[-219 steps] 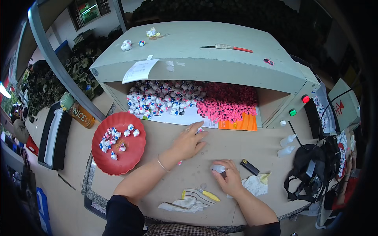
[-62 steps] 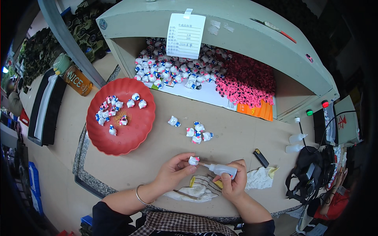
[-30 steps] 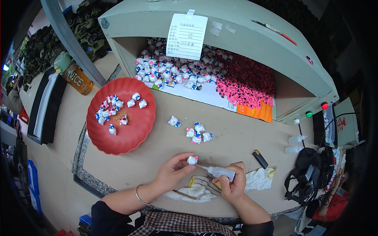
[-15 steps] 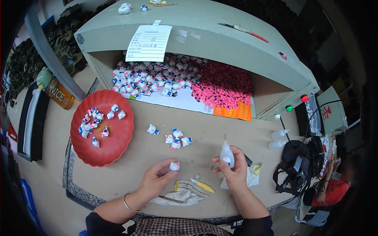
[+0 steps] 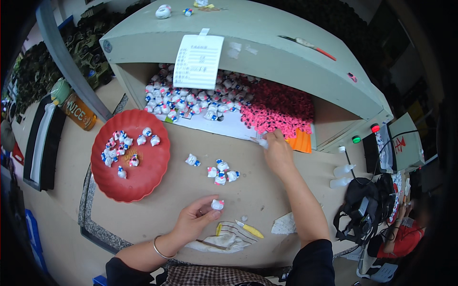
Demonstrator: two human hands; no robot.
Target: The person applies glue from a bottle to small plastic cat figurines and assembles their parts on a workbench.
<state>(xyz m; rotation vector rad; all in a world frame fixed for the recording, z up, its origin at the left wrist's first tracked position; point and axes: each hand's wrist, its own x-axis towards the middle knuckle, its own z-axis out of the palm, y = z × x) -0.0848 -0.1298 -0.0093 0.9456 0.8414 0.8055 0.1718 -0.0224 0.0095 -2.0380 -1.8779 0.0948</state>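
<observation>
My left hand (image 5: 194,220) pinches a small white cat-shaped figurine (image 5: 217,204) with a touch of pink, low over the table. Stretched forward, my right hand (image 5: 278,151) is at the front edge of a heap of small pink pieces (image 5: 279,107) inside the grey cabinet. It still grips a squeeze bottle (image 5: 262,142), whose pale nozzle points left; most of the bottle is hidden by the fingers. Whether a pink piece is also between the fingertips I cannot make out. Between my hands and the cabinet, several white-and-blue figurines (image 5: 220,178) lie grouped on the tabletop.
A red scalloped dish (image 5: 153,176) with several figurines stands at left. White figurines (image 5: 191,97) fill the cabinet's left part. Near me lie a striped cloth (image 5: 224,240) and a yellow-handled knife (image 5: 250,229). Two white bottles (image 5: 341,182) and a black bag (image 5: 360,205) are at right, beyond them another person (image 5: 405,238).
My right hand has moved forward with the squeeze bottle, from above the table to the pink heap, and the bottle has tipped from upright to lying sideways. My left hand keeps holding the figurine.
</observation>
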